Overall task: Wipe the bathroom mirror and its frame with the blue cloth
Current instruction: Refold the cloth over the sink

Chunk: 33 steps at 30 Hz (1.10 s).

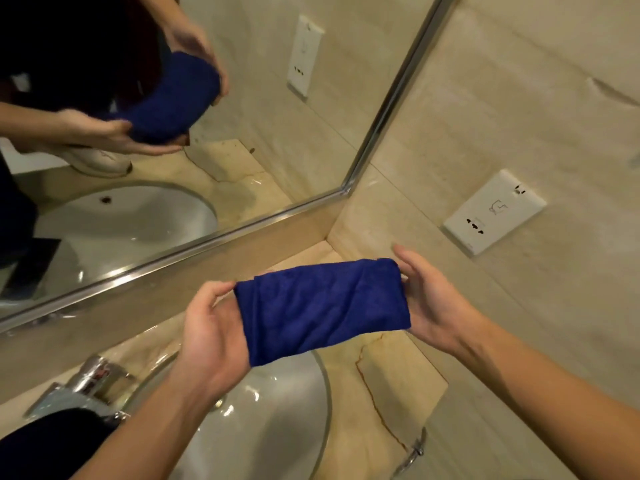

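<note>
We hold the blue cloth [323, 310], folded into a thick rectangle, stretched between both hands in the centre of the frame, above the far rim of the sink [277, 427] and the marble counter [391, 379]. Our left hand [211, 337] grips its left end, fingers curled behind the fabric and the thumb at the upper corner; our right hand [429, 299] holds the right end, thumb raised above the fold and fingers tucked underneath. The cloth touches neither glass nor metal. The mirror [242, 109] fills the upper left of the frame, edged by its chrome frame [391, 98], which runs down from the top centre to a corner at mid-frame and then slants away to the left edge. In the glass we see both hands and the cloth repeated at upper left. A chrome tap [86, 382] stands at lower left, and a white wall socket [495, 211] sits on the tiled wall [519, 98] at right.
</note>
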{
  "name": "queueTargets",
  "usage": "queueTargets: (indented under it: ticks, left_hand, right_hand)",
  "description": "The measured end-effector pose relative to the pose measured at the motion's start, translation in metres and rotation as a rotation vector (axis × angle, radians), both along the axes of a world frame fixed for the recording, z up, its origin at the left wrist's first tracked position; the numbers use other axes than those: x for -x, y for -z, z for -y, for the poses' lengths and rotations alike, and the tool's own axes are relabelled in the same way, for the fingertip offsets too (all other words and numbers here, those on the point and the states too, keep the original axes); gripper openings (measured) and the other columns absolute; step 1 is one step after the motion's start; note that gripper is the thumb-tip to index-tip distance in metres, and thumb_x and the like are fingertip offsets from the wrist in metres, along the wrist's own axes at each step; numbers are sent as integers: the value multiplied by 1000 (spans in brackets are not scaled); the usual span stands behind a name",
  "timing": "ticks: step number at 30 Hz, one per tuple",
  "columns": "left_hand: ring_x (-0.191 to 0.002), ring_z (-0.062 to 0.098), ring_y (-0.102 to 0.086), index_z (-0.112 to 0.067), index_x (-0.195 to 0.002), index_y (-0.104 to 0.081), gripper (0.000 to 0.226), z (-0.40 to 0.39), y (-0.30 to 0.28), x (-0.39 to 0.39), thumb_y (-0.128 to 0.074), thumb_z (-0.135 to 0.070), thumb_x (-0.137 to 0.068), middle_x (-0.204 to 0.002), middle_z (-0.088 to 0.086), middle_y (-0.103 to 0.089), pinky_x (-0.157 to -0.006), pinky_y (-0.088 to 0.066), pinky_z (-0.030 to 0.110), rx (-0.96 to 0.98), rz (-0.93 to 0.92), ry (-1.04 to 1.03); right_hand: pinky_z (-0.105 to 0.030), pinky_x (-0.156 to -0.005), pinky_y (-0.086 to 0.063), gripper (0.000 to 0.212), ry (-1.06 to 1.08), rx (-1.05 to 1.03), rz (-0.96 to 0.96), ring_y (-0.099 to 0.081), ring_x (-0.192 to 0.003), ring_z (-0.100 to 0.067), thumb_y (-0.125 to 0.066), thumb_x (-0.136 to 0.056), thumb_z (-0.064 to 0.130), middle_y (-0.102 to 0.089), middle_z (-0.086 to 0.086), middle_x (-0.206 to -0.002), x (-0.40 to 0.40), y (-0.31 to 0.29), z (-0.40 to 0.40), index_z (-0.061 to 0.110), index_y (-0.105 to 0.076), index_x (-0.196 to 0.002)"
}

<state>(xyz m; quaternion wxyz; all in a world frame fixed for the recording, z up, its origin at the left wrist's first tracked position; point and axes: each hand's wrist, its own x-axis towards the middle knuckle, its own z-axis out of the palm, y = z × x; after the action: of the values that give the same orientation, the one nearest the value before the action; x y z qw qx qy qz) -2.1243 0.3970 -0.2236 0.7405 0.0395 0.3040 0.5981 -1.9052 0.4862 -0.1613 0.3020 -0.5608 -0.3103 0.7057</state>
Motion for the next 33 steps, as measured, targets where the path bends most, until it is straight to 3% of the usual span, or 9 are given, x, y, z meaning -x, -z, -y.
queueTargets:
  ticks: [3, 5, 9, 13, 20, 22, 25, 31, 33]
  left_hand:
    - [-99, 28, -72, -5, -112, -69, 43, -4, 6, -16, -61, -41, -91, -109, 14, -74, -85, -55, 39, 98, -320, 71]
    - [-89, 24, -74, -6, -110, -69, 32, -9, 16, -25, -72, -27, -86, -105, 13, -75, -75, -56, 34, 146, -527, 17]
    - [-85, 26, -74, -9, -97, -70, 24, -9, 20, -33, -61, -31, -96, -93, 9, -77, -75, -59, 40, 193, -592, -47]
    - [-86, 29, -72, -12, -86, -68, 36, -9, 23, -32, -53, -43, -99, -84, 4, -75, -83, -57, 47, 227, -685, -119]
    - [-92, 31, -70, -14, -91, -60, 50, -29, 21, -26, -46, -62, -90, -101, 10, -72, -88, -56, 54, 338, -648, -167]
    - [-86, 28, -70, -16, -89, -57, 46, -38, 24, -27, -45, -61, -89, -96, 6, -72, -73, -59, 43, 347, -611, -116]
    - [-73, 27, -69, -16, -94, -62, 27, -46, 39, -36, -52, -41, -91, -86, 3, -73, -51, -49, 25, 360, -483, 21]
    - [-89, 29, -67, -6, -104, -64, 21, -66, 89, -53, -43, -8, -99, -103, 14, -71, -83, -54, 41, 433, -455, 7]
    - [-91, 27, -66, -3, -113, -59, 19, -76, 104, -53, -46, -8, -101, -108, 14, -68, -83, -54, 40, 455, -516, -11]
  right_hand:
    - [-36, -76, -57, 41, -22, -111, 282, -70, -90, -26, -70, -86, 10, -72, -18, -108, 6, 10, 12, -4, -59, -122]
    - [-35, -75, -58, 33, -31, -147, 255, -71, -88, -25, -65, -88, 1, -73, -17, -106, 3, 9, 17, 0, -61, -121]
    - [-34, -75, -60, 32, -10, -124, 79, -72, -89, -23, -60, -93, 3, -73, -13, -109, -7, 3, 20, 12, -60, -124]
    - [-46, -88, -57, 38, -67, -75, 168, -69, -105, -24, -62, -95, 20, -71, -5, -117, -7, 16, 31, 24, -52, -132]
    - [-26, -62, -54, 21, -7, -215, 345, -69, -71, -13, -71, -89, 26, -73, -6, -89, 14, 9, 29, 12, -58, -98]
    - [-25, -59, -53, 16, 10, -233, 379, -68, -68, -13, -70, -90, 23, -72, -6, -87, 12, 10, 20, 13, -60, -97]
    - [-30, -63, -55, 13, -26, -191, 466, -66, -71, -17, -66, -93, 16, -71, -8, -89, 3, 21, -2, 10, -61, -104]
    - [-28, -62, -47, 17, 41, -219, 586, -58, -70, -15, -64, -89, 7, -63, -5, -82, -2, 82, -45, 17, -53, -81]
    - [-29, -62, -45, 20, -1, -213, 601, -55, -66, -15, -60, -89, 2, -59, -4, -74, -6, 100, -59, 15, -51, -76]
